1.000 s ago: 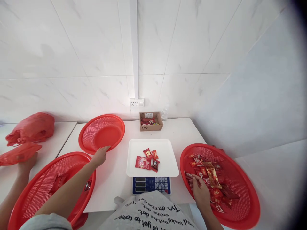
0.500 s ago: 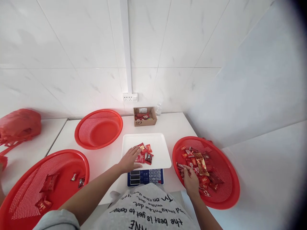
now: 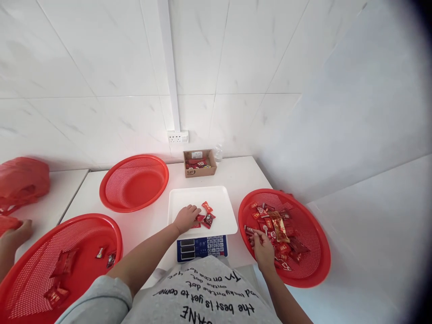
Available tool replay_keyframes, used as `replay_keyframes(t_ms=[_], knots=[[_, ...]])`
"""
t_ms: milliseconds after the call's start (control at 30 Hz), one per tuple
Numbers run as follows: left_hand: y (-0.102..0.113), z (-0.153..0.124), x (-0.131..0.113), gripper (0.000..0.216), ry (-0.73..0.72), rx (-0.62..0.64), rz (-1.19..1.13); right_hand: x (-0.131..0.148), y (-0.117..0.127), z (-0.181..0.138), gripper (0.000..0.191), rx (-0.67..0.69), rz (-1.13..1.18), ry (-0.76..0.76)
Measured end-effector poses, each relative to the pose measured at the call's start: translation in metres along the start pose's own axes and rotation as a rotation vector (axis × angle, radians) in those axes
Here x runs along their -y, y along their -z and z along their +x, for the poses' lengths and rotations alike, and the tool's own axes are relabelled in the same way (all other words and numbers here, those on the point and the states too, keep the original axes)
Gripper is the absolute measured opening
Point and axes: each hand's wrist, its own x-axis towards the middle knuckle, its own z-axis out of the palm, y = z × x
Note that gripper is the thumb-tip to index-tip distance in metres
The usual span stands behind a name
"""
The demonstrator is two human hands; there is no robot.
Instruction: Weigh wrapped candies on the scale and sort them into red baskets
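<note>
My left hand (image 3: 186, 217) rests on the white scale tray (image 3: 189, 198), fingers curled over red snack packets (image 3: 206, 215) lying there. My right hand (image 3: 262, 249) is at the near left edge of the right red basket (image 3: 313, 270), fingers pinched on a packet among the heap of red and gold snack packets (image 3: 276, 227). The blue scale keypad (image 3: 201, 246) shows below the tray.
An empty red basket (image 3: 134, 182) sits at the back left. A nearer red basket (image 3: 33, 252) at the left holds a few packets. A small cardboard box (image 3: 200, 163) stands by the wall. Another person's hand (image 3: 15, 234) and red bags (image 3: 20, 182) are at far left.
My left hand swung from the back red basket to the scale tray and closed over the packets there. My right hand stayed in the right basket. The view shifted right.
</note>
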Motion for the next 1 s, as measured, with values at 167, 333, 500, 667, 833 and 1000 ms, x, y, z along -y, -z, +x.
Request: replay_keyframes(t_ms=[167,333,500,667,833,1000], knots=[[0.007,0.001,0.002,0.028,0.145,-0.075,-0.019,0.000,0.000,0.000,0.036,0.000,0.006,0.000],[0.018,-0.014,-0.005,0.028,0.139,-0.086,-0.019,-0.002,0.000,0.001,0.036,0.003,-0.006,-0.012],[0.020,-0.039,-0.009,0.037,0.202,0.062,0.039,-0.007,-0.001,0.003,0.036,-0.002,-0.005,0.009],[0.020,-0.044,-0.009,0.041,0.302,0.070,-0.023,-0.006,-0.001,0.003,0.034,0.009,0.015,0.006],[0.022,-0.039,-0.012,0.026,0.328,-0.002,-0.041,-0.002,0.000,0.003,0.033,0.005,0.015,-0.003],[0.049,-0.040,0.013,0.028,0.555,-0.125,-0.021,-0.001,0.000,0.002,0.036,0.011,0.006,-0.024]])
